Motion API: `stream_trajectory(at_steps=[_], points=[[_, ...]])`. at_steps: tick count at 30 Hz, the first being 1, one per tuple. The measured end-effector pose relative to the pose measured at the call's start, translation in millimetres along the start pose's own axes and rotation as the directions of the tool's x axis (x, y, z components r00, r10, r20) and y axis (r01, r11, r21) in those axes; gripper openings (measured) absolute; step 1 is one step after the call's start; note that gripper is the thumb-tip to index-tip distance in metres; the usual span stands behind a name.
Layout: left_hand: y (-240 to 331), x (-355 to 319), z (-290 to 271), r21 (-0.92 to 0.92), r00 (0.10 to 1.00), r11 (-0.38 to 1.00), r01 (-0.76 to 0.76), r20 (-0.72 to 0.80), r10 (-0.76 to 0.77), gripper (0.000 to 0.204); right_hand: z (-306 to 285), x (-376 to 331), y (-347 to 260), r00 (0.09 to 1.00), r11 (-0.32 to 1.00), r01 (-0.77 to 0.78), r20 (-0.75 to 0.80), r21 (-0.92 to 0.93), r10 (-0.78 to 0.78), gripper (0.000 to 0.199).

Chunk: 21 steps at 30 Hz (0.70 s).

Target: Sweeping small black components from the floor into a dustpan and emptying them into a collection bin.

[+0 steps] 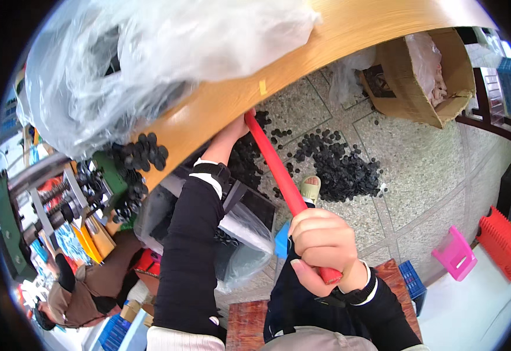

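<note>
I have my right hand wrapped with its fingers closed around the lower end of a long red plastic rod. My left hand grips its upper end just under the edge of the curved wooden counter. Small black round discs lie scattered on the speckled tiled floor below

black discs on speckled floor
</note>
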<state>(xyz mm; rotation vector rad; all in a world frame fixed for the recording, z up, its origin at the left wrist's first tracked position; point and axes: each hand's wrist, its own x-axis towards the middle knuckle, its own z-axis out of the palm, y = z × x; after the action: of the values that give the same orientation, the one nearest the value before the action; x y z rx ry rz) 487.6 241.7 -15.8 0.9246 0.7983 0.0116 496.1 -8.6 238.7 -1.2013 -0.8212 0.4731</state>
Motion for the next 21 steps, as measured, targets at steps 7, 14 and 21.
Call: stream_trajectory(at_steps=[7, 14, 21], points=[[-46.0, -64.7, 30.7, 0.637, 0.635, 0.244, -0.732, 0.505, 0.585, 0.027, 10.2, -30.3, -50.7, 0.986, 0.998, 0.038, 0.167, -0.051, -0.029, 0.022], [-101.1, -161.0, 133.0, 0.608, 0.7, 0.413, -0.678, 0.364, 0.615, 0.018, -31.8, -51.6, -161.2, 0.967, 0.99, -0.049, 0.243, -0.131, 0.08, 0.015], [-149.6, -211.7, 227.8, 0.64, 0.743, 0.382, -0.667, 0.535, 0.402, 0.013, -81.0, -103.8, -234.3, 0.989, 0.972, -0.078, 0.107, -0.221, 0.104, 0.013]])
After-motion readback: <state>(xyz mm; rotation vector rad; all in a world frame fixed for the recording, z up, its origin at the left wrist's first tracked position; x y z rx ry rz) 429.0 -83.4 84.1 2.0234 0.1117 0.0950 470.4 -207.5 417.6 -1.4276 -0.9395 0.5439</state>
